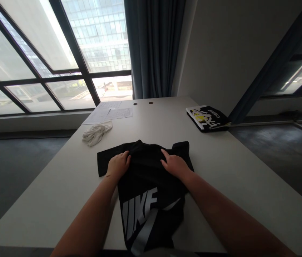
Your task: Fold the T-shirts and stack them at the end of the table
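Observation:
A black T-shirt (151, 171) with a big grey printed logo lies on the white table before me. Its sleeves spread left and right, the collar points away from me, and the lower part is bunched near the table's front edge. My left hand (119, 165) is at the left shoulder of the shirt, its fingers bent together on the cloth. On the right shoulder rests my right hand (176, 165), with index finger stretched out and thumb apart from it; its other fingers are partly hidden. The right sleeve looks folded over at its end.
A crumpled whitish cloth (97, 134) lies at the table's left side, with paper sheets (113, 113) behind it. A folded black garment (207, 118) with white and yellow print sits at the right edge. Two round holes mark the far end of the white table (164, 123).

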